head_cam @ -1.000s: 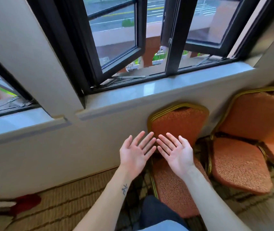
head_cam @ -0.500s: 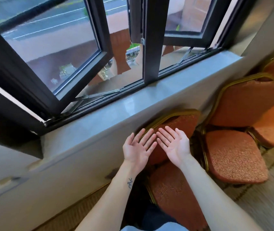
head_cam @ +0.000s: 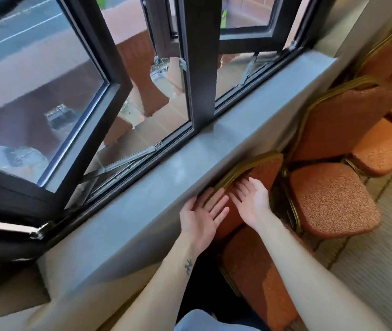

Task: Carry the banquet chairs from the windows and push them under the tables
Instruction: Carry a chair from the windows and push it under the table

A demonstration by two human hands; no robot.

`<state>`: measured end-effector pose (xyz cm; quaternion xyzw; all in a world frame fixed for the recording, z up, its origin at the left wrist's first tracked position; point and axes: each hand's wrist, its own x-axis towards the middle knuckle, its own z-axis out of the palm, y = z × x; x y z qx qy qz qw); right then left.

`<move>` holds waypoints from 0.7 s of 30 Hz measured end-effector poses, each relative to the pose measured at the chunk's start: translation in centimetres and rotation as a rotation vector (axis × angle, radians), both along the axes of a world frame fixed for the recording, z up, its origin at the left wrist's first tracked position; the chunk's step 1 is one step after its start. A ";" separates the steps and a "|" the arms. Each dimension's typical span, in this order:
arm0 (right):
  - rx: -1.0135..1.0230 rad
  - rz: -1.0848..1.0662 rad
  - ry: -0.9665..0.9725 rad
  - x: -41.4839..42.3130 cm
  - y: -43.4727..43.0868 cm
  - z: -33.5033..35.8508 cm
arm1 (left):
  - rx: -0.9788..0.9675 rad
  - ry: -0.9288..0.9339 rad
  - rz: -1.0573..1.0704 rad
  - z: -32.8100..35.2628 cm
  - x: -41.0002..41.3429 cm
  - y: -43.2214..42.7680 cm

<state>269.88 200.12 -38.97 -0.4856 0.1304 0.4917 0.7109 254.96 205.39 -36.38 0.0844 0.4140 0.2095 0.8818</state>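
Note:
An orange banquet chair [head_cam: 265, 169] with a gold frame stands right under the window sill, directly in front of me. My left hand [head_cam: 202, 215] is open, palm up, fingers straight, reaching toward the top left corner of its backrest. My right hand [head_cam: 252, 199] is open too, palm up, its fingertips close to the backrest's top edge. Neither hand holds anything. Its seat [head_cam: 249, 271] shows between my forearms. A second orange chair [head_cam: 333, 194] stands to the right, and a third chair [head_cam: 385, 144] beyond it.
A grey window sill [head_cam: 166, 187] runs diagonally above the chairs. Black-framed windows [head_cam: 90, 111] stand pushed outward. Beige patterned carpet [head_cam: 381, 271] lies at the lower right. A cream wall [head_cam: 82, 295] sits under the sill.
I have moved closer to the window and the view has tilted. Both open hands have reached forward, nearer to the top of the front chair's backrest.

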 end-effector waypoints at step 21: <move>0.041 -0.204 0.071 -0.7 -1.7 0.6 | 0.098 -0.011 -0.335 1.5 3.0 2.9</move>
